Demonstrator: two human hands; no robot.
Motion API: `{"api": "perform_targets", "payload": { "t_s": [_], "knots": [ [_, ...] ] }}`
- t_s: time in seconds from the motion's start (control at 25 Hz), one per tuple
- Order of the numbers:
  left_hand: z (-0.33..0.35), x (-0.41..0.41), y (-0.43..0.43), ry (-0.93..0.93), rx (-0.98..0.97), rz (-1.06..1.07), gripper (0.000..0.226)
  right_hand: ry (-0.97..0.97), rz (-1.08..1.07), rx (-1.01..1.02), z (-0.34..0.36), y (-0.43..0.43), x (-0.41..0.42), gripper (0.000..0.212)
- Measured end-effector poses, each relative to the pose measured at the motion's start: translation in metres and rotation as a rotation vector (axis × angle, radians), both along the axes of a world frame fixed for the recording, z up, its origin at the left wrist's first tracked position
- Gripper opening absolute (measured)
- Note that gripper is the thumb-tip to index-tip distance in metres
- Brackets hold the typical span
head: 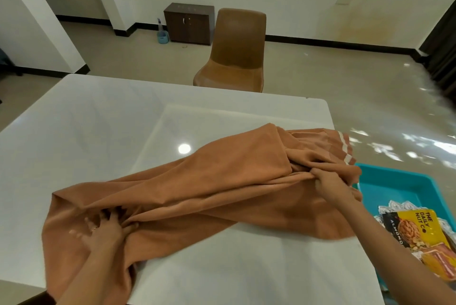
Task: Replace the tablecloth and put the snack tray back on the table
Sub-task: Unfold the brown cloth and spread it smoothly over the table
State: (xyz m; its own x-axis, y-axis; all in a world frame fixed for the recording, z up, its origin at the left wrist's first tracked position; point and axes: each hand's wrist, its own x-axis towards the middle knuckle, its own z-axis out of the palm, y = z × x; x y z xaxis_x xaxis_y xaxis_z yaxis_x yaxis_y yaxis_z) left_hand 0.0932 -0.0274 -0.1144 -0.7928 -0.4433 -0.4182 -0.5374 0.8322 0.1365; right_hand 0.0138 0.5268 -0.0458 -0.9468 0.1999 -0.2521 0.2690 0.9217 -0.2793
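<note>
Your left hand (106, 228) is curled tight on the left end of the soft orange-brown tablecloth (197, 181). The tablecloth lies bunched long-ways, left to right, on the shiny white tabletop (98, 119). Your right hand (330, 185) squeezes its right end. The blue-green plastic snack tray (394, 181) waits just right of that hand, off the tabletop.
</note>
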Motion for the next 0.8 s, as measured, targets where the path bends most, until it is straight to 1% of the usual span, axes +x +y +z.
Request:
{"api": "perform_targets", "payload": {
  "t_s": [0.04, 0.12, 0.16, 0.2, 0.24, 0.28, 0.32, 0.36, 0.4, 0.44, 0.48, 0.52, 0.56, 0.6, 0.64, 0.68, 0.72, 0.76, 0.8],
  "knots": [
    [0.003, 0.001, 0.001, -0.021, 0.032, 0.021, 0.098, -0.174, 0.13, -0.011, -0.001, -0.003, 0.006, 0.032],
    [0.01, 0.0, 0.004, -0.17, 0.013, 0.0, 0.112, -0.589, 0.393, 0.094, 0.002, -0.005, 0.021, 0.028],
    [0.017, -0.002, 0.006, -0.267, 0.002, -0.021, 0.121, -0.801, 0.481, 0.109, 0.006, -0.007, 0.028, 0.029],
    [0.024, -0.004, 0.01, -0.318, 0.018, -0.018, 0.126, -0.935, 0.54, 0.106, 0.009, -0.007, 0.03, 0.032],
    [0.033, -0.006, 0.017, -0.298, 0.057, 0.008, 0.126, -0.933, 0.564, 0.083, 0.015, -0.009, 0.028, 0.035],
    [0.04, -0.009, 0.027, -0.195, 0.111, 0.039, 0.121, -0.801, 0.547, 0.046, 0.022, -0.012, 0.027, 0.039],
    [0.046, -0.012, 0.04, -0.038, 0.164, 0.055, 0.113, -0.551, 0.424, -0.033, 0.029, -0.016, 0.024, 0.041],
    [0.05, -0.015, 0.055, 0.139, 0.196, 0.045, 0.104, -0.272, 0.233, -0.166, 0.033, -0.025, 0.021, 0.043],
    [0.051, -0.019, 0.071, 0.294, 0.211, 0.004, 0.099, -0.057, 0.081, -0.295, 0.031, -0.035, 0.016, 0.047],
    [0.049, -0.022, 0.087, 0.394, 0.217, -0.075, 0.098, 0.045, 0.022, -0.395, 0.031, -0.048, 0.01, 0.058],
    [0.047, -0.025, 0.101, 0.437, 0.221, -0.174, 0.097, 0.045, 0.014, -0.447, 0.03, -0.064, 0.002, 0.071],
    [0.042, -0.03, 0.114, 0.426, 0.219, -0.273, 0.095, -0.015, 0.028, -0.439, 0.027, -0.081, -0.003, 0.083],
    [0.036, -0.034, 0.124, 0.378, 0.209, -0.353, 0.087, -0.062, 0.035, -0.389, 0.019, -0.094, -0.008, 0.085],
    [0.027, -0.039, 0.131, 0.339, 0.201, -0.402, 0.072, -0.086, 0.031, -0.335, 0.011, -0.103, -0.015, 0.073],
    [0.018, -0.044, 0.134, 0.337, 0.204, -0.427, 0.052, -0.11, 0.015, -0.288, 0.007, -0.109, -0.026, 0.051],
    [0.013, -0.049, 0.135, 0.369, 0.216, -0.438, 0.03, -0.174, 0.013, -0.253, 0.01, -0.113, -0.037, 0.028],
    [0.013, -0.055, 0.135, 0.414, 0.234, -0.431, 0.016, -0.293, 0.035, -0.209, 0.02, -0.117, -0.051, 0.014],
    [0.017, -0.064, 0.133, 0.457, 0.244, -0.404, 0.012, -0.4, 0.065, -0.181, 0.033, -0.12, -0.067, 0.011],
    [0.025, -0.076, 0.13, 0.487, 0.251, -0.358, 0.011, -0.409, 0.085, -0.168, 0.049, -0.124, -0.086, 0.011]
  ]
}}
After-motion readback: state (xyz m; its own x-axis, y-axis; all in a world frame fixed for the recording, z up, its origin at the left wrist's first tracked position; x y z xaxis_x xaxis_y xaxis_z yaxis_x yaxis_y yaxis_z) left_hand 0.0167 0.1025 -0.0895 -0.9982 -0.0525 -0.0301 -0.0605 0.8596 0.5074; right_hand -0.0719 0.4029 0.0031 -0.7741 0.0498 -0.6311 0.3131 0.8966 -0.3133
